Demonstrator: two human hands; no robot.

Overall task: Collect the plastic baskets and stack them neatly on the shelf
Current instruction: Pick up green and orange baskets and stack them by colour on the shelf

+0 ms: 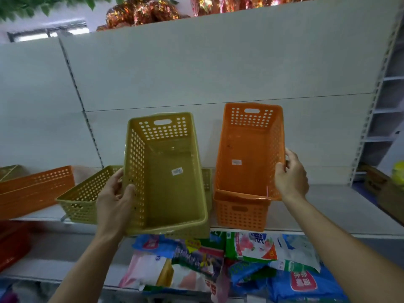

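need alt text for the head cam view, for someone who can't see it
The left hand tilts up an olive basket while the right hand tilts an orange basket nested in another, at a white shelf. More baskets sit to the left; packaged goods lie below.

White shelving back panels (218, 62), window (48, 32) upper left
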